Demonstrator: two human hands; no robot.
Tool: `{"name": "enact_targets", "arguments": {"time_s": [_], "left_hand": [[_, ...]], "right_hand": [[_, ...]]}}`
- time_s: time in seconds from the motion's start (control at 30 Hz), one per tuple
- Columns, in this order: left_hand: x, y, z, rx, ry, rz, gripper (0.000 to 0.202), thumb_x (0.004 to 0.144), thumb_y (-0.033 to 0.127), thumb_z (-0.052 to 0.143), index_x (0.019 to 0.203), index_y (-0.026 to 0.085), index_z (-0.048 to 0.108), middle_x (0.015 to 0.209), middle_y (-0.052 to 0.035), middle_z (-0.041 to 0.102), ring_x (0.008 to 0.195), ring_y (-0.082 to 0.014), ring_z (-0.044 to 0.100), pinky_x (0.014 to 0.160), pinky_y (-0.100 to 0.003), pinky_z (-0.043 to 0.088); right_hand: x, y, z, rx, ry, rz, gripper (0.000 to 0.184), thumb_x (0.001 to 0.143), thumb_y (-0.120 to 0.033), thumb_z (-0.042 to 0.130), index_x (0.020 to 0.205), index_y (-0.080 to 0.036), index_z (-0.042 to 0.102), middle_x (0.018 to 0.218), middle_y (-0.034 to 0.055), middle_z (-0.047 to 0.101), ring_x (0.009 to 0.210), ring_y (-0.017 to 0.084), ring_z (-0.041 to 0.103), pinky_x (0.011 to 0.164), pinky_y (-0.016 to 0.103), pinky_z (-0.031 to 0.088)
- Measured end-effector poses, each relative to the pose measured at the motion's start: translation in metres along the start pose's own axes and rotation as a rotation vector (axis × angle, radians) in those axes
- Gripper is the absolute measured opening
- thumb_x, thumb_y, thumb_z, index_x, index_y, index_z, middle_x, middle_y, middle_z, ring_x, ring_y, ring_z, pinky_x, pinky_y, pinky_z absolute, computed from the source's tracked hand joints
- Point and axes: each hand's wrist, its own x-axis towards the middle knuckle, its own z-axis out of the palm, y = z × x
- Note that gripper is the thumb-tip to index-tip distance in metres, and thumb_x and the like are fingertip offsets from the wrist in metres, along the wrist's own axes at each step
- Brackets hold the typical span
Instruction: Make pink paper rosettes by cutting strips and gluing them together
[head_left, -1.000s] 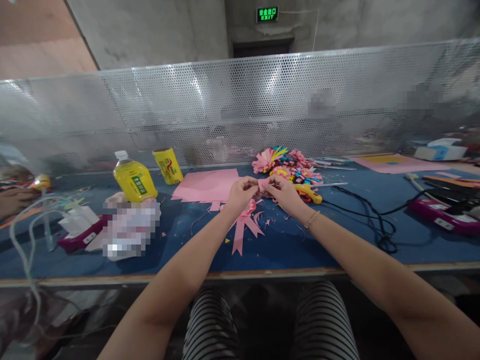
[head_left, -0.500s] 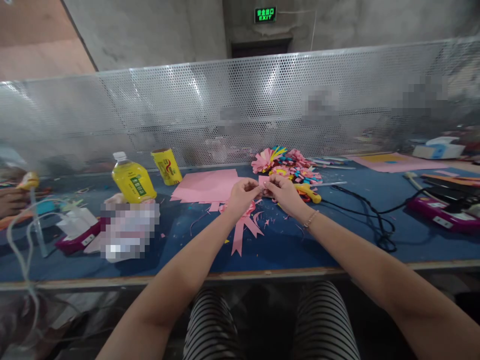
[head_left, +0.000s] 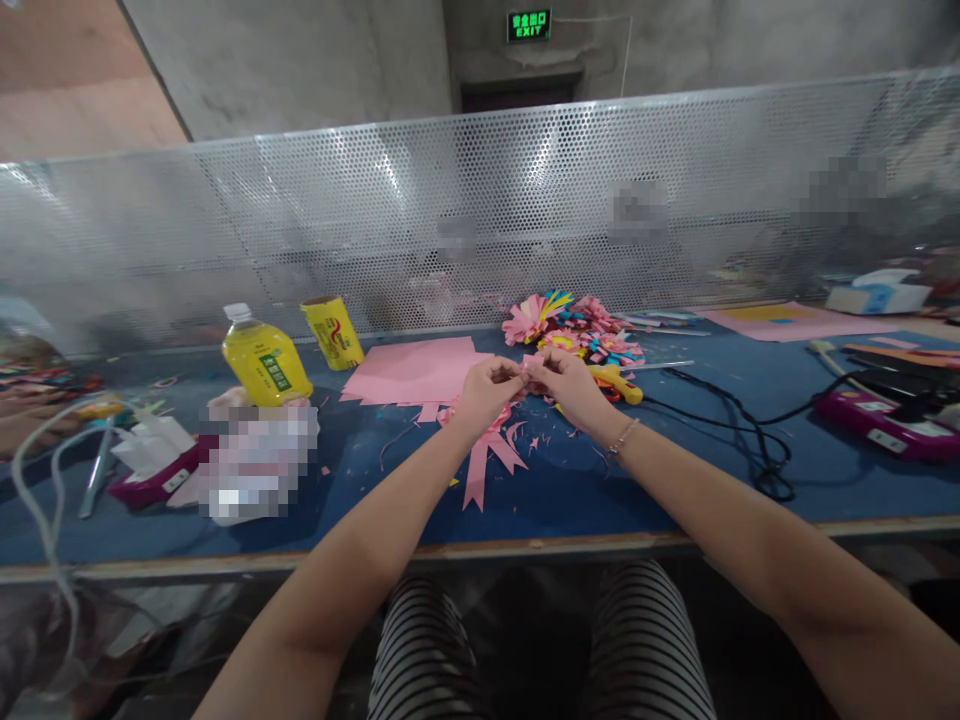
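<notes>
Pinched between the fingertips of my left hand (head_left: 489, 388) and my right hand (head_left: 564, 380) is a small piece of pink paper (head_left: 531, 362), mostly hidden by the fingers. Below my left hand lies a pink paper bow (head_left: 484, 465) with notched tails, amid thin pink scraps. A stack of pink paper sheets (head_left: 412, 370) rests just left of and behind my left hand. Beyond my right hand is a pile of pink, yellow and blue paper flowers (head_left: 574, 325). A yellow glue gun (head_left: 619, 383) lies right of my right hand, its front partly hidden.
At left stand a bottle of yellow liquid (head_left: 266, 360), a yellow canister (head_left: 334, 333) and a purple power strip (head_left: 154, 480). Black cord (head_left: 739, 420) runs toward another purple power strip (head_left: 885, 425) at right. A perforated metal screen (head_left: 420, 220) borders the table's back. A co-worker's hand (head_left: 34, 425) is at far left.
The pink paper piece now shows less between my fingertips; my hands have barely shifted. At far left, the co-worker's yellow glue gun has gone down toward the table.
</notes>
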Motion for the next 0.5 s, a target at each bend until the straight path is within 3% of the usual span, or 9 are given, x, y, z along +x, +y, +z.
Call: {"name": "enact_targets", "arguments": {"time_s": [0.5], "left_hand": [[-0.0003, -0.0005, 0.0000, 0.021, 0.000, -0.011, 0.014, 0.060, 0.023, 0.063, 0.062, 0.013, 0.053, 0.052, 0.0023, 0.055, 0.047, -0.0073, 0.052, 0.052, -0.023, 0.046]], "right_hand": [[-0.0019, -0.0038, 0.0033, 0.098, 0.022, 0.044, 0.029, 0.060, -0.038, 0.066, 0.060, -0.016, 0.047, 0.054, -0.0048, 0.048, 0.050, 0.006, 0.043, 0.050, 0.021, 0.035]]}}
